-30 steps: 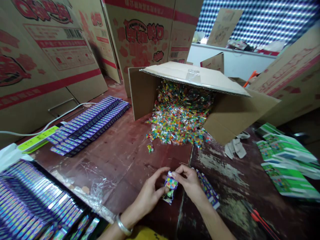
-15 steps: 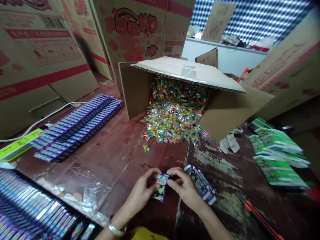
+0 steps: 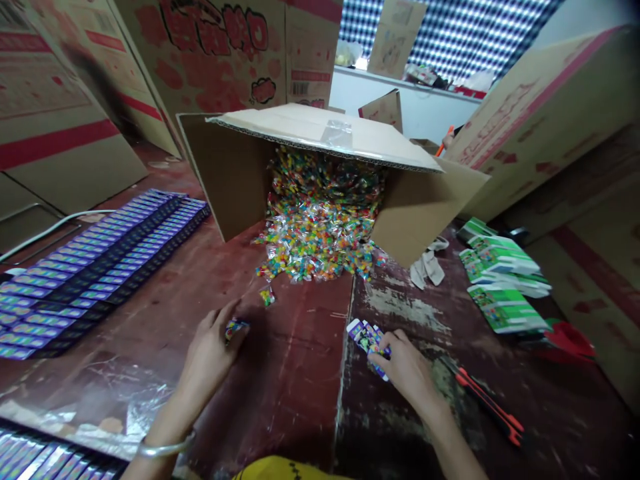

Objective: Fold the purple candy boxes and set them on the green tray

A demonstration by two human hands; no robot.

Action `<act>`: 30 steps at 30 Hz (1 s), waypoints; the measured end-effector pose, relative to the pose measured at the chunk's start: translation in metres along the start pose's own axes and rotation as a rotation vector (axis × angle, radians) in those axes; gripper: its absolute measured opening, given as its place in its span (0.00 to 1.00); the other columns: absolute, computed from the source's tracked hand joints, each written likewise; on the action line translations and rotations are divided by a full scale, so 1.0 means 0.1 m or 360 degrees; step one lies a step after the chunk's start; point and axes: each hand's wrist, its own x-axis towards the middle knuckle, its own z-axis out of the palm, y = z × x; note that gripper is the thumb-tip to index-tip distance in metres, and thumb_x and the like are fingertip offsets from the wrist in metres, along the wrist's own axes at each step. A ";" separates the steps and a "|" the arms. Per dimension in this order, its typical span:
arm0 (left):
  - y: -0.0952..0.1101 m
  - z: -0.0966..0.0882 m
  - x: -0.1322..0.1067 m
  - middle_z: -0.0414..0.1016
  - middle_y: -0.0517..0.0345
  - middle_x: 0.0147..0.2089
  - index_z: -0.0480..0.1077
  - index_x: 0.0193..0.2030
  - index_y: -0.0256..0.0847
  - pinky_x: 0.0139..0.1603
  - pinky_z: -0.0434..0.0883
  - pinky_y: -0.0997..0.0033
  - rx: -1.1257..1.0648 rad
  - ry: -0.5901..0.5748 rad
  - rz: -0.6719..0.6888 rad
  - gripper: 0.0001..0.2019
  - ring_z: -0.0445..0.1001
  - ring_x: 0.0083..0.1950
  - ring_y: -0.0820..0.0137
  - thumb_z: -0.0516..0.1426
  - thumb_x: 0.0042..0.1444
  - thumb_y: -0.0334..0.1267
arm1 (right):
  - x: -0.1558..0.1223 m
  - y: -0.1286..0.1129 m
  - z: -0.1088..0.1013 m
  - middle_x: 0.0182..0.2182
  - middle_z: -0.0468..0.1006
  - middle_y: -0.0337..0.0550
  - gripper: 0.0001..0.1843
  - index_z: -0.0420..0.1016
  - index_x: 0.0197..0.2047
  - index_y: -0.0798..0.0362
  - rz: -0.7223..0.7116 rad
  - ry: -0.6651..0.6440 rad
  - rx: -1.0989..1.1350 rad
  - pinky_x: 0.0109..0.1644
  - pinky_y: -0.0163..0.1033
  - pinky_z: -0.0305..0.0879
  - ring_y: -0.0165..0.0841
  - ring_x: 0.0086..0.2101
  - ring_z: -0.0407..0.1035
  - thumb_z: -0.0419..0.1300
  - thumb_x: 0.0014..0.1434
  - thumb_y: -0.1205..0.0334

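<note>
My left hand point(image 3: 207, 360) is closed round a small colourful packet point(image 3: 234, 328), held just above the red-brown table point(image 3: 290, 373). My right hand point(image 3: 407, 370) rests on a small stack of flat purple boxes point(image 3: 367, 337) lying on the table, fingers curled on the top one. Beyond both hands, a tipped cardboard box point(image 3: 320, 133) spills a heap of small clear-wrapped multicoloured candy packets point(image 3: 315, 240). One loose packet point(image 3: 267, 295) lies apart, nearest my left hand.
Rows of purple boxes point(image 3: 95, 267) lie at the left, with more at the bottom left corner point(image 3: 45, 460). Green flat boxes point(image 3: 500, 280) are stacked at the right. A red-handled cutter point(image 3: 493, 407) lies beside my right arm. Tall cardboard cartons point(image 3: 60, 100) stand behind and around.
My hands have parted: the left moved leftward with the small packet, the right moved right onto the stack of purple boxes. The view has swung to the right.
</note>
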 end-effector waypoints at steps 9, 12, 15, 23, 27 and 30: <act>0.87 0.70 -0.44 0.73 0.56 0.34 0.70 0.36 0.37 0.42 0.65 0.68 -0.1347 -0.0857 0.0007 0.11 0.71 0.39 0.65 0.58 0.55 0.45 | -0.06 -0.10 -0.11 0.29 0.70 0.38 0.08 0.67 0.31 0.49 -0.0042 0.0220 0.0338 0.32 0.36 0.55 0.33 0.29 0.66 0.59 0.57 0.55; 1.06 0.87 -0.51 0.72 0.56 0.38 0.68 0.36 0.37 0.45 0.65 0.69 -0.1767 -0.0943 -0.0047 0.13 0.70 0.42 0.66 0.62 0.53 0.45 | -0.20 -0.40 -0.19 0.26 0.69 0.38 0.09 0.66 0.30 0.49 -0.0248 0.0298 0.0618 0.33 0.36 0.57 0.31 0.26 0.63 0.55 0.60 0.56; 1.19 0.92 -0.51 0.70 0.56 0.42 0.66 0.39 0.39 0.51 0.64 0.67 -0.2164 -0.0877 -0.0060 0.15 0.69 0.47 0.66 0.64 0.50 0.43 | -0.35 -0.73 -0.17 0.24 0.68 0.37 0.07 0.67 0.29 0.49 -0.0375 0.0307 0.0752 0.29 0.35 0.56 0.30 0.23 0.60 0.57 0.59 0.59; 1.04 0.68 -0.51 0.73 0.53 0.45 0.68 0.50 0.42 0.51 0.65 0.65 -0.2472 -0.0867 -0.0228 0.19 0.71 0.47 0.66 0.63 0.52 0.41 | -0.42 -1.02 -0.15 0.34 0.74 0.38 0.31 0.62 0.60 0.44 -0.0493 -0.0327 0.1193 0.32 0.34 0.63 0.31 0.29 0.68 0.63 0.53 0.63; 0.93 0.55 -0.52 0.75 0.49 0.45 0.69 0.53 0.39 0.51 0.65 0.64 -0.2462 -0.1154 -0.0158 0.26 0.72 0.47 0.62 0.65 0.49 0.47 | -0.35 -0.99 -0.21 0.35 0.74 0.38 0.32 0.60 0.62 0.42 -0.0604 -0.0398 0.1130 0.35 0.33 0.64 0.31 0.32 0.69 0.61 0.55 0.63; 0.87 0.45 -0.51 0.75 0.49 0.44 0.70 0.53 0.37 0.47 0.66 0.67 -0.2344 -0.1233 -0.0134 0.27 0.72 0.44 0.63 0.64 0.49 0.50 | -0.31 -0.99 -0.26 0.30 0.74 0.36 0.21 0.68 0.54 0.46 -0.0586 -0.0493 0.1208 0.35 0.34 0.64 0.31 0.30 0.69 0.59 0.57 0.62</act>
